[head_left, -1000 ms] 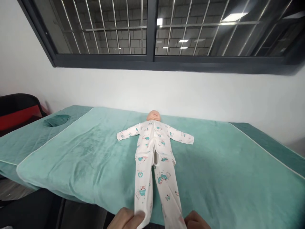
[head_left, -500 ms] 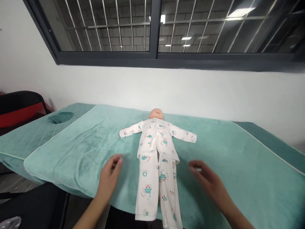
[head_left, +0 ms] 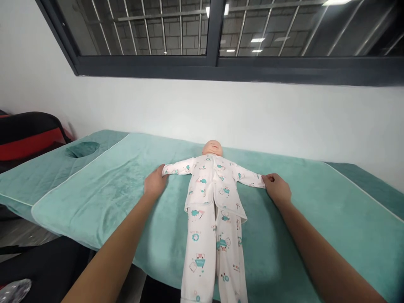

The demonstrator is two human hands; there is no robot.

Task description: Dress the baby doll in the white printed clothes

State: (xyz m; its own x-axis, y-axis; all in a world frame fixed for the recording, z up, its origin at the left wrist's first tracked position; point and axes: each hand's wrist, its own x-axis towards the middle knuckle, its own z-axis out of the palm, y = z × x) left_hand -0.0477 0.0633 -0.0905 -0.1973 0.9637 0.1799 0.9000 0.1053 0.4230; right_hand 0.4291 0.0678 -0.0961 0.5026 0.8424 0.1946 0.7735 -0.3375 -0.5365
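A baby doll (head_left: 212, 147) lies on its back on a green bed cover (head_left: 126, 189), its head toward the wall. It wears a white printed jacket (head_left: 203, 181) with the sleeves spread to both sides. White printed trousers (head_left: 199, 252) extend from under the jacket toward me, past the cover's front edge. My left hand (head_left: 155, 182) is closed on the cuff of the sleeve at the left. At the other side, my right hand (head_left: 277, 188) pinches the end of the right-side sleeve between thumb and fingers. Whatever is inside the cuffs is hidden.
A white wall and a dark-framed window (head_left: 214, 69) rise behind the bed. The bed has a round face hole (head_left: 82, 149) at the left. A black and red chair (head_left: 31, 141) stands beyond it. Clear crumpled plastic (head_left: 15, 290) lies on something black at the lower left.
Both hands have moved forward from beside the trousers to the sleeve ends and closed on them. The view has shifted slightly downward.
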